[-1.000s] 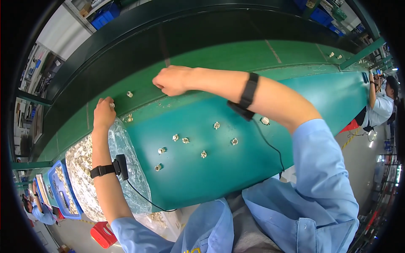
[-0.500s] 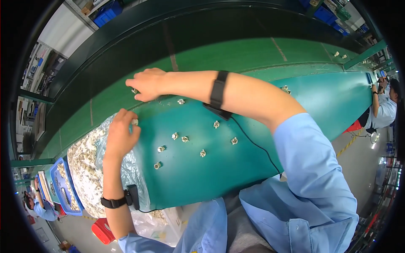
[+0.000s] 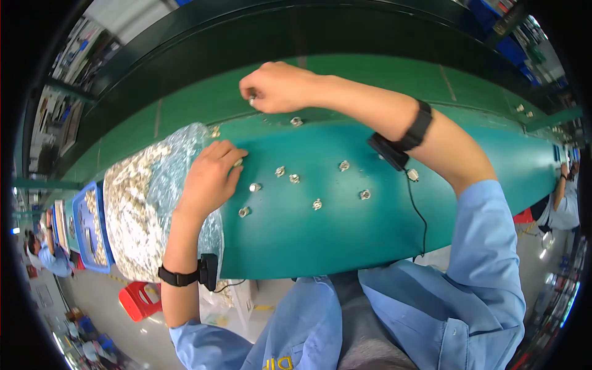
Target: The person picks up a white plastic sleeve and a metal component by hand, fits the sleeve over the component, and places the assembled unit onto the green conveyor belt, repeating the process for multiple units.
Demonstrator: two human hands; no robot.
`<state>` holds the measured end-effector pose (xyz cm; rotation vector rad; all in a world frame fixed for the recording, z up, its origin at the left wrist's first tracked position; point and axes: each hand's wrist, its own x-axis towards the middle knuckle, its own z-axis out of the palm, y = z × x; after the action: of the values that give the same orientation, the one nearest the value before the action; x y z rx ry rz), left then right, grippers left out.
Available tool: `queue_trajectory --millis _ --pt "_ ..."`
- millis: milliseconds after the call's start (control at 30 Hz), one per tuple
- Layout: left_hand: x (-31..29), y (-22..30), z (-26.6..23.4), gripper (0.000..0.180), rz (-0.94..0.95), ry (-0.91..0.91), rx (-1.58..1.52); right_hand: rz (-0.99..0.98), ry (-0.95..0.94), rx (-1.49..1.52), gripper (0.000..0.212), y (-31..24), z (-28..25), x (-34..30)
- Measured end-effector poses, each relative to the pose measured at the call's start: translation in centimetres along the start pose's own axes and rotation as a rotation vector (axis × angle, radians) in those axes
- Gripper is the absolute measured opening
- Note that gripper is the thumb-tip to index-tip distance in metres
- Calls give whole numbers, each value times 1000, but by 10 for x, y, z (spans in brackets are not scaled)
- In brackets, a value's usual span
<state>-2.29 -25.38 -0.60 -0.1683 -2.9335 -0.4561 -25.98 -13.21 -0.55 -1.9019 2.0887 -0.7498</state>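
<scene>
My right hand point(image 3: 277, 89), reaching over the far edge of the green mat point(image 3: 277, 246), pinches a small metal fitting point(image 3: 252, 99) between thumb and fingertips. Nearer and to the left, my left hand point(image 3: 213, 176) is curled with a small pale piece point(image 3: 238, 163) between thumb and forefinger; its kind is mostly hidden. Several similar metal fittings lie scattered on the mat, such as one point(image 3: 317, 204) in the middle and another point(image 3: 296, 121) below my right wrist. Beside my left hand is a clear plastic bag point(image 3: 200, 137) full of cream-coloured small parts point(image 3: 132, 213).
A blue tray point(image 3: 110, 250) of parts stands left of the bag. A dark green channel point(image 3: 370, 77) runs along the bench's far side. On the floor is a red stool point(image 3: 137, 302). A cable point(image 3: 418, 213) hangs from my right wristband. Other people point(image 3: 558, 203) work at both ends.
The view has shifted, so the bench things appear elsewhere. My right hand has moved rightward along the far edge, still pinching its fitting. My left hand has moved slightly right, away from the bag.
</scene>
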Motion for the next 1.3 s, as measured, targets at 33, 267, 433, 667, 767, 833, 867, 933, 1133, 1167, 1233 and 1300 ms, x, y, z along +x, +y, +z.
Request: queue_trajectory --millis 33,267,433,667,767,833,867,933,1133,1167,1233,1300 --pt "-5 5 -2 30 21 1 17 -3 20 23 16 -10 -5 -7" --pt "-68 72 -16 29 -335 581 -303 -35 -78 453 22 -145 1 -34" --pt "-162 82 14 29 -479 742 -193 -72 -351 404 26 -194 49 -5" --pt "-254 115 39 31 -799 1062 -594 -528 139 -88 30 -177 213 95" --pt "-269 126 51 31 -893 1203 -756 -433 65 -159 28 -206 222 129" --pt "-275 131 51 31 -883 1213 -752 -328 -138 -226 28 -222 211 146" --pt "-277 134 51 31 -879 1215 -752 -331 -147 -230 28 -220 210 150" --pt "-279 131 52 30 -827 1230 -722 -273 -182 -171 26 -211 205 148" --pt "-243 129 37 23 -646 1149 -667 -194 -258 552 19 -201 125 46" --pt "-233 131 32 23 -631 1133 -685 -174 -242 546 19 -204 109 23" --pt "-213 139 25 21 -613 1055 -678 6 -280 1151 20 -206 84 -22" --pt "-187 150 21 20 -565 969 -714 49 -194 1203 21 -200 58 -67"
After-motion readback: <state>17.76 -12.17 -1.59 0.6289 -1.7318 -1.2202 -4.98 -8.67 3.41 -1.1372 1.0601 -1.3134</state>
